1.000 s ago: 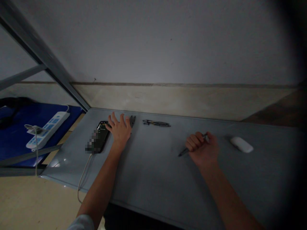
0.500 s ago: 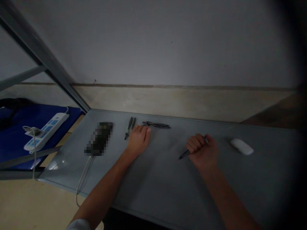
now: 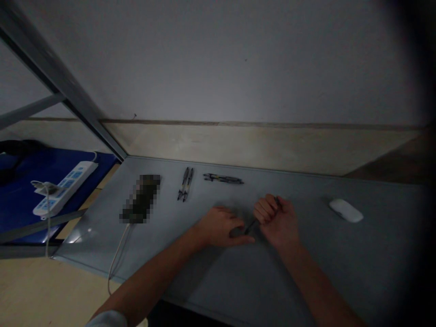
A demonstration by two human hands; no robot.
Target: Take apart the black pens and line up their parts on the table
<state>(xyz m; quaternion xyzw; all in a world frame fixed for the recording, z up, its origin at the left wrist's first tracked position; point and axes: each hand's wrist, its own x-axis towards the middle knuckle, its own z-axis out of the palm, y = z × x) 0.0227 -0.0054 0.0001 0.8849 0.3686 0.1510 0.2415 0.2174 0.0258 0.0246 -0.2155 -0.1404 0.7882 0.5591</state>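
Note:
My right hand (image 3: pixel 277 222) is closed around a dark pen (image 3: pixel 251 225), whose lower end sticks out toward the left. My left hand (image 3: pixel 225 227) has thumb and fingers apart, on either side of that lower end; whether it touches the pen I cannot tell. Behind my left hand, two pens (image 3: pixel 185 184) lie side by side, pointing away from me. To their right, a small group of pens (image 3: pixel 223 178) lies crosswise near the wall. All of them rest on the grey tabletop (image 3: pixel 211 272).
On the right of the tabletop lies a white computer mouse (image 3: pixel 346 210). A blurred-out dark device (image 3: pixel 141 200) with a white cable (image 3: pixel 116 254) is at the left. Farther left, a white power strip (image 3: pixel 66 188) rests on a blue surface (image 3: pixel 20 200). A metal post (image 3: pixel 78 100) rises beside the table.
My left hand has left the two pens and moved right and nearer to me, to the held pen's end. My right hand has shifted slightly left with its pen.

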